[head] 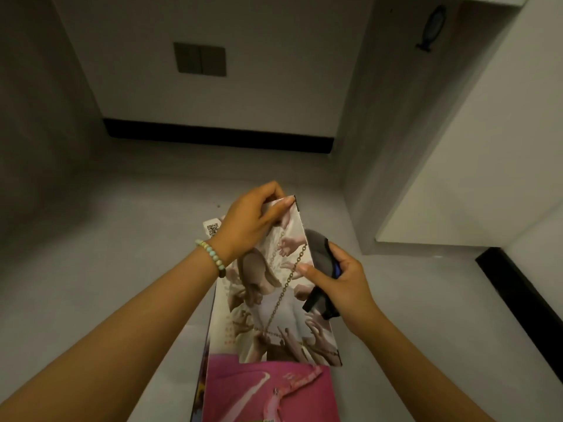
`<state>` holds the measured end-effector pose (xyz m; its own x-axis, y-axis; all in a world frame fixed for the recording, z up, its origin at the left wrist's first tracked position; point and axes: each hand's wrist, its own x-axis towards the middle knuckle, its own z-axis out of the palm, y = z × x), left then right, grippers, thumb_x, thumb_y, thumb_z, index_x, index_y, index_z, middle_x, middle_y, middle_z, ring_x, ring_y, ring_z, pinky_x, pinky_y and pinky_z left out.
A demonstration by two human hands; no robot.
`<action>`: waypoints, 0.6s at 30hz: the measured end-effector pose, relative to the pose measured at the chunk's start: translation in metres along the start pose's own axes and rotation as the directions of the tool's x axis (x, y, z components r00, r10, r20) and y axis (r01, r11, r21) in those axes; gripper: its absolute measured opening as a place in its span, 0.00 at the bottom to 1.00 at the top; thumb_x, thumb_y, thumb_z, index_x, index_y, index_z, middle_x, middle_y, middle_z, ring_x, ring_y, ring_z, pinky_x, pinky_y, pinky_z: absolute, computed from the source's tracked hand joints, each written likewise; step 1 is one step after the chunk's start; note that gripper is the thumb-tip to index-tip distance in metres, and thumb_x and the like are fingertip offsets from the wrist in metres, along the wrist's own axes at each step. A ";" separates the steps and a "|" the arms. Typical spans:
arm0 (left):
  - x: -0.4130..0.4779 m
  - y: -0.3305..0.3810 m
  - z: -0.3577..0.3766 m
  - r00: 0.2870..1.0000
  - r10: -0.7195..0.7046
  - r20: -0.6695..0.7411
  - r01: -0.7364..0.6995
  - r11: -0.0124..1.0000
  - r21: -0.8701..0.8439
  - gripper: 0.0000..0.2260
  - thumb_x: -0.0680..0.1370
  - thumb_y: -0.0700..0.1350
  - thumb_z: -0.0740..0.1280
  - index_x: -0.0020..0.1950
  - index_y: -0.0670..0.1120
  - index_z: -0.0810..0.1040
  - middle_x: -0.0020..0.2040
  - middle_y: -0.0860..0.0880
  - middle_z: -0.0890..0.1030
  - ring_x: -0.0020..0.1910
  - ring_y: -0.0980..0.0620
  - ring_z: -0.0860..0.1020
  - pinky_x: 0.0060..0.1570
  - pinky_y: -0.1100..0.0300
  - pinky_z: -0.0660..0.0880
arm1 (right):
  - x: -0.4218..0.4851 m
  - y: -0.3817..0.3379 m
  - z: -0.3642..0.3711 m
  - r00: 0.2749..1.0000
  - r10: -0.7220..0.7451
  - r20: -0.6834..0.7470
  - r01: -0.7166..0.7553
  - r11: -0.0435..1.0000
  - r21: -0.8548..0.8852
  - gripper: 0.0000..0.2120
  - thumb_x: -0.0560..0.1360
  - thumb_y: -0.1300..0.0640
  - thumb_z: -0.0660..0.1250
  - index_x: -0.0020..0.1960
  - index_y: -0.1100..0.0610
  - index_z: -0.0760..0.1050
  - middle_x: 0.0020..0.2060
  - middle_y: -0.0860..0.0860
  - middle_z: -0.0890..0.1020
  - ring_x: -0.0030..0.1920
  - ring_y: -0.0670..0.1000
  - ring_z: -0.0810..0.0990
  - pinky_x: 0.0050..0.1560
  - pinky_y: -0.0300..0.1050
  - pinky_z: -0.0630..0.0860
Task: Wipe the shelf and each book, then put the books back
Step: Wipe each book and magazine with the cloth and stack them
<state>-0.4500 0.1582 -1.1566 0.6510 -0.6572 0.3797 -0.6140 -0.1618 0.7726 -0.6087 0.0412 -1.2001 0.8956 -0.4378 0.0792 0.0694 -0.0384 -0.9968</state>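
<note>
Left hand [249, 220] has its grip pinched on the top corner of the illustrated book [274, 300], tilted up above a pink book [268, 391]. Right hand [338, 278] clamps a dark cloth [317, 248], thumb on the book's right edge.

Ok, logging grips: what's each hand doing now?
Left hand: pinches the top corner of the pale glossy book with the chain picture.
Right hand: grips a dark grey cloth, thumb on that book.

The book [274, 300] has a smooth paper cover with a slight sheen, and so does the pink book [268, 391]. The cloth [318, 254] is dark, soft, matt fabric. The bracelet [210, 254] has polished beads. The grey surface [122, 239] looks smooth and matt.
</note>
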 end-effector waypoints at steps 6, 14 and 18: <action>-0.007 0.013 0.002 0.999 -0.024 0.041 0.033 0.975 -0.219 0.10 0.79 0.46 0.62 0.43 0.41 0.77 0.36 0.48 0.79 0.36 0.55 0.78 0.41 0.63 0.76 | 0.012 -0.030 -0.002 0.980 -0.183 -0.074 0.170 0.973 -0.153 0.19 0.72 0.49 0.65 0.63 0.48 0.73 0.58 0.48 0.79 0.58 0.43 0.78 0.59 0.39 0.75; -0.011 0.016 -0.003 0.999 -0.040 -0.024 0.031 0.950 -0.311 0.12 0.80 0.43 0.61 0.44 0.35 0.76 0.35 0.41 0.79 0.34 0.54 0.76 0.37 0.63 0.75 | 0.020 -0.017 0.007 0.896 -0.431 0.111 0.430 0.777 -0.459 0.23 0.75 0.64 0.65 0.68 0.50 0.68 0.63 0.38 0.70 0.64 0.29 0.66 0.64 0.27 0.63; -0.015 0.010 -0.004 0.995 -0.094 -0.035 0.078 0.949 -0.307 0.10 0.80 0.43 0.61 0.42 0.40 0.77 0.31 0.54 0.77 0.31 0.61 0.74 0.35 0.70 0.72 | 0.009 0.004 0.003 0.902 -0.412 0.131 0.423 0.780 -0.460 0.23 0.75 0.66 0.65 0.67 0.51 0.71 0.64 0.36 0.70 0.65 0.32 0.67 0.65 0.29 0.64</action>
<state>-0.4640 0.1693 -1.1530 0.7209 -0.6128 0.3235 -0.3946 0.0208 0.9186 -0.5990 0.0399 -1.2031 0.8363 -0.2616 0.4819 0.2313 -0.6285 -0.7426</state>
